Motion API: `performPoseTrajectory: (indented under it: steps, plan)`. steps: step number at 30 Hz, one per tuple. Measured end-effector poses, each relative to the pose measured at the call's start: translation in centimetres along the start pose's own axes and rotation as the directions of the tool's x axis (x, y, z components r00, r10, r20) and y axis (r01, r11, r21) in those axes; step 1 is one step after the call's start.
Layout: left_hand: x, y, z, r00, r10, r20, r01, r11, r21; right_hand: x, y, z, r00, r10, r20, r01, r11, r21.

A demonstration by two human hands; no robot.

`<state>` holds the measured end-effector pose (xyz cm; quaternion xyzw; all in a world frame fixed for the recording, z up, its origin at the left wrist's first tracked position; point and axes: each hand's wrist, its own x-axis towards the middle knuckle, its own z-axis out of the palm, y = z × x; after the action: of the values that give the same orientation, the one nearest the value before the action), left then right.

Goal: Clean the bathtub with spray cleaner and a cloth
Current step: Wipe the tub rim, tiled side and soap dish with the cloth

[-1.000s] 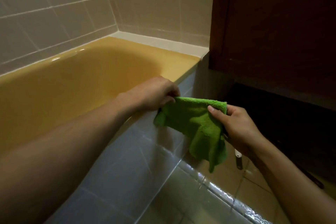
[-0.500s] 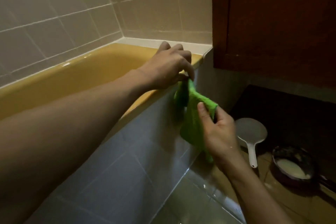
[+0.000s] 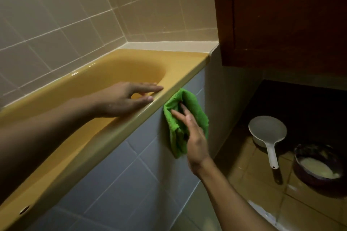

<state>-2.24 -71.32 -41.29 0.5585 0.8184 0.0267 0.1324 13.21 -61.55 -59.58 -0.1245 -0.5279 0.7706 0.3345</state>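
My right hand [image 3: 196, 137] lies flat, fingers [image 3: 177, 115] straight, pressing the cloth [image 3: 197, 105] against the tiled panel [image 3: 131, 174] just under the tub [image 3: 180, 67] rim, near its far corner. My left hand [image 3: 120, 99] rests straight-fingered on that rim, holding nothing.

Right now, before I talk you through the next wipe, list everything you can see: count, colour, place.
bathtub: one, mustard yellow, along the tiled wall on the left
cloth: one, green, against the tub's side panel just below the rim
wall tiles: many, beige, behind the tub
side panel tiles: several, grey-blue, front of the tub
cabinet: one, dark brown wood, upper right
dipper: one, white, on the floor at right
bowl: one, dark with pale contents, on the floor beside the dipper
floor tiles: several, tan, lower right
left hand: one, fingers straight, rests on the tub rim
right hand: one, presses the cloth to the panel
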Motion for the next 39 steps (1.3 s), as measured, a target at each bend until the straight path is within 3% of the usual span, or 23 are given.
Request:
performPoseTrajectory:
  steps: [2,5,8,11,13,19,30,36,39]
  plan:
    - [-0.9,-0.9,1.8,1.000,-0.002,-0.020,0.000,0.995,-0.102,1.2,0.7,0.7,0.972,-0.106,-0.208,0.081,0.989,-0.124]
    - [-1.5,-1.3,3.8,0.996,0.014,-0.089,-0.031,0.980,-0.196,2.9,1.1,1.7,0.923,-0.157,-0.351,0.083,0.973,-0.218]
    - [-1.4,-1.3,4.0,0.994,0.013,-0.112,-0.037,0.977,-0.209,4.0,1.5,1.7,0.912,-0.263,-0.315,0.102,0.889,-0.447]
    - [-1.1,-1.1,4.0,0.995,0.030,-0.095,-0.046,0.984,-0.172,4.6,2.0,1.2,0.967,-0.177,-0.181,0.029,0.788,-0.615]
    - [-0.5,-0.9,4.1,0.994,0.055,-0.091,-0.068,0.986,-0.150,5.0,2.2,0.9,0.983,-0.147,-0.109,0.050,0.790,-0.611]
    - [1.2,-0.3,3.9,0.990,0.088,-0.113,-0.108,0.977,-0.181,7.5,0.4,-0.5,0.994,-0.065,-0.092,0.005,0.841,-0.540]
    - [2.2,-0.3,3.8,0.986,0.090,-0.143,-0.117,0.973,-0.200,11.6,-3.1,-2.5,0.994,-0.098,-0.044,0.063,0.866,-0.497]
    - [2.2,-0.2,3.8,0.985,0.091,-0.146,-0.119,0.973,-0.196,10.3,0.1,-3.5,0.986,0.022,-0.168,-0.099,0.877,-0.469]
    - [2.6,0.0,3.8,0.985,0.092,-0.148,-0.119,0.976,-0.182,9.7,0.8,-4.1,0.984,0.106,-0.143,-0.162,0.862,-0.480]
